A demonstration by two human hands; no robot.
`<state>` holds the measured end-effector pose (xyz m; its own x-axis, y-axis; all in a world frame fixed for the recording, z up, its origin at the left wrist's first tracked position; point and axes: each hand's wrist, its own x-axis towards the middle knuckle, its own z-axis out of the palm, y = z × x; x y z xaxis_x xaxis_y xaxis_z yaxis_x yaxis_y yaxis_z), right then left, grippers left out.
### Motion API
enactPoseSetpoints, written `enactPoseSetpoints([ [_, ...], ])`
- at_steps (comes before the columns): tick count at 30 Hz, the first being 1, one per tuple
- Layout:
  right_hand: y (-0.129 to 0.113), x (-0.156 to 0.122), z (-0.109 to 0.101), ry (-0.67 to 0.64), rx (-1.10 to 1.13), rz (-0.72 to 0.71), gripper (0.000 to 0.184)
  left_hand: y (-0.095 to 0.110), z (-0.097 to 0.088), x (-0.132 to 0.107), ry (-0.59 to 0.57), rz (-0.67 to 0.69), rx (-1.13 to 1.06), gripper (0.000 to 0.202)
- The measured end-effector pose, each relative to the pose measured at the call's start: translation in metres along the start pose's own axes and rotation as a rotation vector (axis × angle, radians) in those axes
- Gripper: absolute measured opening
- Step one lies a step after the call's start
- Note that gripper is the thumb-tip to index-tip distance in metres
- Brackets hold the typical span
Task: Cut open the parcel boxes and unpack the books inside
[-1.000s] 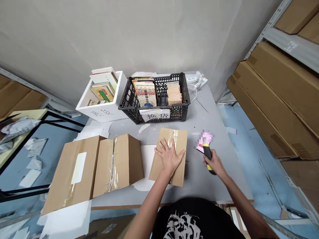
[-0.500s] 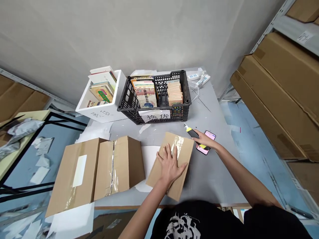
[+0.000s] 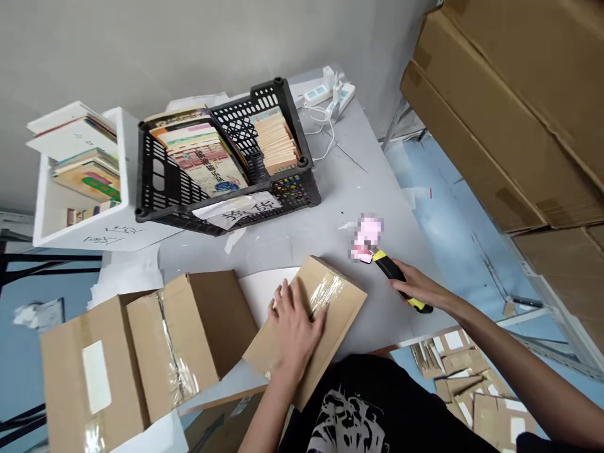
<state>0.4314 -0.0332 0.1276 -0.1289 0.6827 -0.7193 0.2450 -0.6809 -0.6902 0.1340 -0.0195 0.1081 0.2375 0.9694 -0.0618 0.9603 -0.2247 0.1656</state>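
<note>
1. While left hand (image 3: 292, 327) lies flat, fingers spread, on the small carton (image 3: 331, 313) beneath it, right hand (image 3: 416, 287) grasps black-yellow utility knife (image 3: 389, 268).
2. Just beyond right hand: phone (image 3: 369, 231), pixelated.
3. Left of left hand: taped carton (image 3: 174, 340); beyond it, black crate (image 3: 310, 189) with books (image 3: 214, 170).

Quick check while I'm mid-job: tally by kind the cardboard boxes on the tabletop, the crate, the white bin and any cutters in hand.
Cardboard boxes on the tabletop: 3
Black crate: 1
White bin: 1
Cutter, in the right hand: 1
Total: 6
</note>
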Motion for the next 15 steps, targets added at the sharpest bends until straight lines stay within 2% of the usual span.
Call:
enactPoseSetpoints([
  [3, 0.003, 0.01, -0.01, -0.044, -0.014, -0.082, 0.046, -0.01, -0.003, 0.011, -0.053, -0.163, -0.007, 0.062],
  [5, 0.002, 0.017, -0.014, -0.134, -0.01, -0.132, 0.052, -0.017, -0.002, 0.015, -0.077, -0.215, -0.018, 0.05],
  [10, -0.008, 0.028, -0.02, -0.276, -0.076, -0.181, 0.061, -0.019, 0.003, 0.014, -0.055, -0.261, 0.025, 0.036],
  [15, -0.015, 0.045, -0.025, -0.421, -0.137, -0.242, 0.055, -0.019, 0.004, 0.013, -0.049, -0.255, 0.064, 0.032],
])
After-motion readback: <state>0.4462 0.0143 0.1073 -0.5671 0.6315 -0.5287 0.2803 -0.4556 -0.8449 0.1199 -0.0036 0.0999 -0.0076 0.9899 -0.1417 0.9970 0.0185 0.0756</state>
